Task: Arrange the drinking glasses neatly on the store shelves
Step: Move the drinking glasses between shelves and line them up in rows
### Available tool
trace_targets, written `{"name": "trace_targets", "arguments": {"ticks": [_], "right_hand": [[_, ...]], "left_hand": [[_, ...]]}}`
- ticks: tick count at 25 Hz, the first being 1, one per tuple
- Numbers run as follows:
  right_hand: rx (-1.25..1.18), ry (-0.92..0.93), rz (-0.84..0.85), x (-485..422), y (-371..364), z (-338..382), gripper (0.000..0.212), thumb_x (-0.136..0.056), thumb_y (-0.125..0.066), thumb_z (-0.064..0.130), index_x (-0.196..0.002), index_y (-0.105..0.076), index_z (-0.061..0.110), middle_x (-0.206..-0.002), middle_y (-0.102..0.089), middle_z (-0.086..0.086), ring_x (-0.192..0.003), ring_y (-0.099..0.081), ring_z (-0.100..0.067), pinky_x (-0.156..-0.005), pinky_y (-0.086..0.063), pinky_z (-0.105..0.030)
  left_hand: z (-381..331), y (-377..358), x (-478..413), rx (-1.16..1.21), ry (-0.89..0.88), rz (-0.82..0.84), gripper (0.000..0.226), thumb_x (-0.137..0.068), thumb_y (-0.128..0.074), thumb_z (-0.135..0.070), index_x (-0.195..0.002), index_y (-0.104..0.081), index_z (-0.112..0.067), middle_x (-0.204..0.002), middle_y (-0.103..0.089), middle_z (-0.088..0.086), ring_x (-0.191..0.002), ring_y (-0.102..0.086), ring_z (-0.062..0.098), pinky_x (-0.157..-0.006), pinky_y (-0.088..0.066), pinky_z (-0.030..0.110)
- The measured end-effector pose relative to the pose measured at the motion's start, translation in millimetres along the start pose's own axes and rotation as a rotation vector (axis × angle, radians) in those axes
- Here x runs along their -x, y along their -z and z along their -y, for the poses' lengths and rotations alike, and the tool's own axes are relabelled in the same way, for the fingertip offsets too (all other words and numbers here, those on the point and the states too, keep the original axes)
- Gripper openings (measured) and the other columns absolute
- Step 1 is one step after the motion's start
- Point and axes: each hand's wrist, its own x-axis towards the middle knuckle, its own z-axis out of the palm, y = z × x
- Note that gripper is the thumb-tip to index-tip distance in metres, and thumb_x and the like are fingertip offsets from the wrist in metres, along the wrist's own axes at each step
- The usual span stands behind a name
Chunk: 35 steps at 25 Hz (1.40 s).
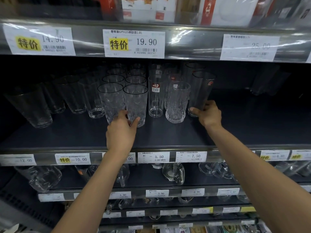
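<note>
Both hands on drinking glasses, middle shelf of a store display.

The left hand (120, 133) lay over the front edge of the dark grey shelf (168, 137), its fingers (135, 121) curled round the base of a clear faceted tumbler with a dark rim (136, 101). That tumbler stood upright at the front of its row, just beside a matching tumbler (111, 100) on its left. The right hand (210, 115) gripped the base of a tall smooth clear glass with a small red logo (202, 91) at the group's right end. Between the two held glasses stood a straight clear glass with a red-and-white label (155, 100) and a clear bark-textured glass (176, 103). White price tags (159, 157) lined the shelf edge.
</note>
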Motion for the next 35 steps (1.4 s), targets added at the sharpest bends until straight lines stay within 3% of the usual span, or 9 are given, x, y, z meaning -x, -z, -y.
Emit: {"name": "trace_targets", "arguments": {"ticks": [12,19,25,32,35], "right_hand": [[0.106,0.11,0.037,-18.0,-16.3,-15.2,0.051,-0.084,-0.075,0.033,-0.126,-0.058,0.011,-0.114,-0.069,-0.013,-0.11,-0.062,-0.031,-0.092,-0.05,-0.037],[0.06,0.068,0.012,-17.0,-16.7,-16.1,0.047,-0.084,-0.076,0.032,-0.121,-0.058,0.01,-0.107,-0.071,-0.009,-0.105,-0.065,-0.028,-0.09,-0.052,-0.04],[0.096,0.086,0.017,-18.9,-17.4,-16.2,0.044,-0.089,-0.07,0.033,-0.125,-0.059,0.01,-0.113,-0.071,-0.011,-0.111,-0.063,-0.03,-0.091,-0.049,-0.036],[0.155,0.114,0.024,-19.9,-17.9,-15.7,0.047,-0.092,-0.066,0.038,-0.131,-0.06,0.014,-0.107,-0.071,-0.012,-0.106,-0.064,-0.03,-0.077,-0.041,-0.025],[0.153,0.098,0.028,-20.2,-16.6,-15.1,0.048,-0.091,-0.066,0.038,-0.132,-0.059,0.013,-0.107,-0.07,-0.011,-0.106,-0.063,-0.029,-0.08,-0.044,-0.028]], "left_hand": [[1.5,-1.8,-1.2,-0.002,0.009,-0.007,0.05,-0.093,-0.063,-0.047,-0.13,-0.057,-0.014,-0.096,-0.076,0.003,-0.099,-0.067,0.04,-0.078,-0.051,0.047],[-0.4,1.5,0.6,0.007,0.001,-0.014,0.049,-0.093,-0.064,-0.046,-0.129,-0.058,-0.013,-0.095,-0.076,0.004,-0.096,-0.069,0.036,-0.076,-0.052,0.044],[-1.3,3.7,2.0,0.02,0.017,0.002,0.047,-0.094,-0.062,-0.047,-0.13,-0.058,-0.017,-0.097,-0.075,0.002,-0.095,-0.068,0.035,-0.079,-0.054,0.045],[-0.6,2.1,1.1,0.024,0.039,-0.001,0.049,-0.093,-0.062,-0.048,-0.13,-0.057,-0.017,-0.097,-0.075,0.001,-0.097,-0.069,0.034,-0.08,-0.054,0.044],[-0.3,1.7,1.1,0.021,0.042,-0.005,0.048,-0.093,-0.063,-0.048,-0.128,-0.057,-0.015,-0.096,-0.075,0.001,-0.096,-0.069,0.034,-0.079,-0.053,0.044]]}}
